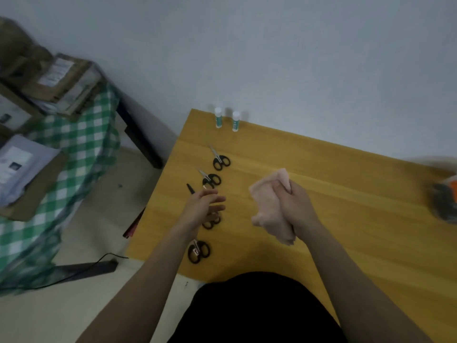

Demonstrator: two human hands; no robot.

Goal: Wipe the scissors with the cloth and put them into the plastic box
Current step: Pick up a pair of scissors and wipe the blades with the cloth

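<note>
Five pairs of black-handled scissors lie in a loose line down the left side of the yellow wooden table (321, 184), left of the frame's centre. The farthest pair (220, 160) sits highest in the frame, blades pointing up and left. A second pair (210, 179) lies just below it. Of a third pair (190, 188) only a dark blade tip shows past the left hand. A fourth pair (211, 222) lies under that hand, its handle loops partly hidden. The fifth pair (198, 251) lies nearest the table's lower edge, beside the left forearm.

The left hand (204, 204) hovers over the middle of this line, fingers straight and slightly spread, pointing right, gripping nothing that shows. Whether it touches the scissors beneath cannot be told.

The right hand (295, 206), just right of centre, has its fingers curled tightly round a crumpled pale pink cloth (270, 206), which bulges out to the left and hangs below the fist.

At the far right edge of the frame a blurred clear plastic box (444, 201) with dark and orange contents stands on the table. Two small white-capped tubes (227, 120) stand upright at the table's upper left corner, near the wall. In the upper left of the frame, a green checked cloth (81, 144) covers another table stacked with cardboard boxes (64, 82).
</note>
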